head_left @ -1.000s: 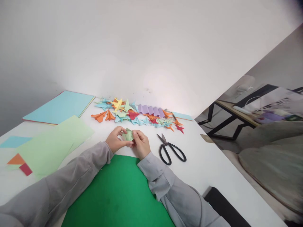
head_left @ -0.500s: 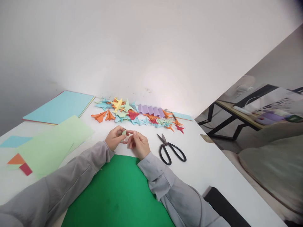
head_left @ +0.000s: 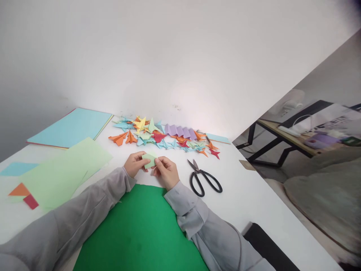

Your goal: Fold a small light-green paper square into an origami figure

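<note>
A small light green piece of paper [head_left: 149, 160] is pinched between my two hands, just above the far edge of a large green sheet [head_left: 138, 229]. My left hand [head_left: 135, 164] grips its left side, thumb on the front. On its right side, the thumb and fingers of my right hand [head_left: 167, 172] are closed on it. Beyond my hands lies a row of small folded paper shapes [head_left: 141, 125] in several colours, with a purple pleated strip [head_left: 180, 131] among them. Black-handled scissors [head_left: 203, 178] rest to the right of my right hand, blades slightly apart.
Light green sheets [head_left: 59, 169] lie at the left, with orange [head_left: 19, 190], red [head_left: 31, 202] and blue [head_left: 18, 169] scraps. A stack topped by blue paper [head_left: 72, 128] sits behind them. A black object [head_left: 269, 246] is at the lower right.
The light green piece, mostly hidden between my fingers before, now shows a broad flat face towards me. My left hand has shifted slightly; my right fingers have come onto the paper's edge.
</note>
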`<action>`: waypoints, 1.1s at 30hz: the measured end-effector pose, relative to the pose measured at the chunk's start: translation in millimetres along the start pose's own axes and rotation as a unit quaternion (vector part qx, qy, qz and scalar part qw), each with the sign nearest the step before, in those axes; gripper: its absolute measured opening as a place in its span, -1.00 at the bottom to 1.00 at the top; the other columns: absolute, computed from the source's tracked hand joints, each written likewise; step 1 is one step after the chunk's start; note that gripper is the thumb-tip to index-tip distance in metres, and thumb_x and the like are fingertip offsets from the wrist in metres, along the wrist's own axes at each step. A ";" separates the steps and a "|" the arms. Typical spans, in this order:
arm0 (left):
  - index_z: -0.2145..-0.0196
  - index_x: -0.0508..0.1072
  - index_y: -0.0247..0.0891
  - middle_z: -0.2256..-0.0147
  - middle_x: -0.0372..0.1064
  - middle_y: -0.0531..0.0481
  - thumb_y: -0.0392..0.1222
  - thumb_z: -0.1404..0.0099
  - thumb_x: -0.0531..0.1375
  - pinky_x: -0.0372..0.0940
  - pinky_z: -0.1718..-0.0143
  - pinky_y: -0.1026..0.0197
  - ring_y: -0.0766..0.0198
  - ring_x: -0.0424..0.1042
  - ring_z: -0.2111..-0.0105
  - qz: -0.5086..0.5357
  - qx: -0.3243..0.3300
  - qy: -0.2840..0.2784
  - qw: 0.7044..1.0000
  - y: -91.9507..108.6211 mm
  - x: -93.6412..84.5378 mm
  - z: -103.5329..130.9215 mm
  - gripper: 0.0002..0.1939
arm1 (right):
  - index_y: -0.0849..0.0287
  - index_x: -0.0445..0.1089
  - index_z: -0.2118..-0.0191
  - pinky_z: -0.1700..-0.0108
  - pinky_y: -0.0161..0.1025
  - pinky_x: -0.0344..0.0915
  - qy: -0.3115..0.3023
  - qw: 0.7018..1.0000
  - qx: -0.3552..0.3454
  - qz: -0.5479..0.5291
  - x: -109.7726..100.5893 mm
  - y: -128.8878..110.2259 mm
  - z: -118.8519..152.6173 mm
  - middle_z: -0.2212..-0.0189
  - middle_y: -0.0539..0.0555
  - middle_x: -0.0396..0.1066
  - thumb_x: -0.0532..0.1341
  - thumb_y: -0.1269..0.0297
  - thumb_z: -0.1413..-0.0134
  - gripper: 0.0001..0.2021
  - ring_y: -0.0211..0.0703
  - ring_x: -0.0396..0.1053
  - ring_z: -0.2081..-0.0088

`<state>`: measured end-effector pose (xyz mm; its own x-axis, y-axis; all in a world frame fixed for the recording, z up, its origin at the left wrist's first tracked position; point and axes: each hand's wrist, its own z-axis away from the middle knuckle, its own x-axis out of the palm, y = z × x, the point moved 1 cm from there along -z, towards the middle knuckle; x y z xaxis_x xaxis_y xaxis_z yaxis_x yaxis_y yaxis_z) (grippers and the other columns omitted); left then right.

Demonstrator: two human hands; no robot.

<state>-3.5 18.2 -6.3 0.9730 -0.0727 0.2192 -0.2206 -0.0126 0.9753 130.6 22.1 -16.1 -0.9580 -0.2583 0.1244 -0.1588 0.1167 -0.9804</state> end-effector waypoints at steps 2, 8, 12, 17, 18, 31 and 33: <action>0.50 0.36 -0.38 0.64 0.28 0.07 -0.07 0.09 0.27 0.28 0.70 0.31 0.37 0.30 0.64 -0.015 0.003 0.002 1.000 1.3 0.9 1.2 -0.69 | 0.21 0.32 0.52 0.67 -0.40 0.11 0.001 1.000 -0.004 0.006 -0.2 -0.9 0.8 0.68 -0.06 0.34 0.20 0.08 0.09 -0.73 -0.38 0.22 0.72; 0.41 0.36 -0.38 0.67 0.32 0.08 0.02 0.19 0.31 0.27 0.77 0.27 0.33 0.30 0.73 -0.009 -0.031 0.043 0.999 2.1 2.0 1.5 -0.55 | 0.19 0.30 0.44 0.69 -0.41 0.08 0.005 1.000 0.004 -0.004 -1.5 2.4 0.4 0.78 -0.12 0.27 0.22 0.12 0.10 -0.78 -0.36 0.20 0.77; 0.39 0.41 -0.44 0.68 0.35 0.04 0.00 0.22 0.33 0.28 0.77 0.25 0.29 0.33 0.74 -0.016 -0.036 0.045 0.998 0.0 2.0 2.3 -0.51 | 0.18 0.27 0.37 0.69 -0.41 0.08 0.005 1.000 0.009 -0.020 -1.7 4.8 -1.0 0.82 -0.17 0.24 0.24 0.15 0.14 -0.76 -0.34 0.19 0.79; 0.34 0.49 -0.48 0.66 0.39 -0.03 -0.03 0.22 0.35 0.31 0.74 0.24 0.28 0.34 0.73 -0.038 -0.051 0.048 0.997 0.9 2.1 5.1 -0.49 | 0.19 0.27 0.38 0.70 -0.40 0.08 0.015 1.000 0.001 -0.027 -2.0 1.5 -0.9 0.82 -0.17 0.25 0.26 0.20 0.18 -0.77 -0.34 0.19 0.79; 0.33 0.50 -0.49 0.65 0.40 -0.04 -0.03 0.22 0.35 0.32 0.74 0.24 0.28 0.34 0.73 -0.041 -0.056 0.044 0.997 1.5 2.1 5.4 -0.49 | 0.19 0.28 0.39 0.70 -0.40 0.07 0.023 0.999 -0.002 -0.026 -2.4 1.1 -0.8 0.82 -0.18 0.24 0.27 0.22 0.19 -0.78 -0.35 0.18 0.79; 0.30 0.49 -0.48 0.66 0.40 -0.05 -0.11 0.22 0.36 0.32 0.70 0.27 0.27 0.38 0.69 0.018 -0.095 0.034 0.995 -0.9 -2.5 1.0 -0.50 | 0.19 0.25 0.34 0.72 -0.42 0.07 0.010 0.997 0.025 -0.074 -5.0 2.8 -3.4 0.83 -0.20 0.23 0.27 0.23 0.20 -0.74 -0.36 0.17 0.80; 0.26 0.46 -0.48 0.66 0.40 -0.04 -0.14 0.22 0.37 0.33 0.69 0.28 0.23 0.41 0.67 0.024 -0.100 0.015 0.995 0.5 -1.0 1.6 -0.47 | 0.18 0.24 0.34 0.73 -0.43 0.04 0.037 0.995 0.026 -0.090 -6.7 4.3 -4.9 0.82 -0.19 0.24 0.27 0.23 0.20 -0.74 -0.37 0.16 0.81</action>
<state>-4.7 16.6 -6.1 0.9639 -0.0389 0.2633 -0.2518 0.1880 0.9493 135.2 29.1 -20.3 -0.9306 -0.1987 0.3073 -0.3182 0.0248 -0.9477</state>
